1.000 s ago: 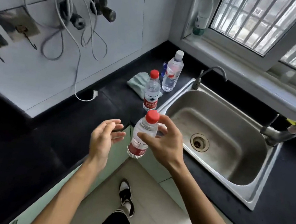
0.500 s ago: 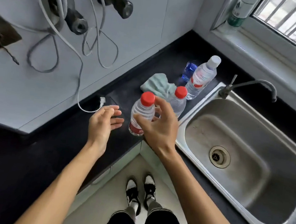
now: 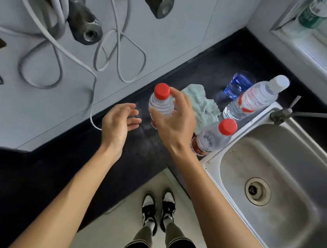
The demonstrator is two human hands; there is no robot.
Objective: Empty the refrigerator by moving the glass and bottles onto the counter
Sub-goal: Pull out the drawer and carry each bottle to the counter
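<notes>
Moved since half a second ago: clear plastic bottle [image 3: 161, 104], red cap, carried inward over the black table [image 3: 144, 152], left of the steel sink [image 3: 275, 180]. Upright, red label, base hidden; placement judged nearly done. Grip: right hand [image 3: 176, 123], fingers grasping its shoulder; left hand [image 3: 120, 121] released, empty, just beside.

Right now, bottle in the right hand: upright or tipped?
Upright: red cap tops the bottle, base down at the counter, right hand gripping its side.
</notes>
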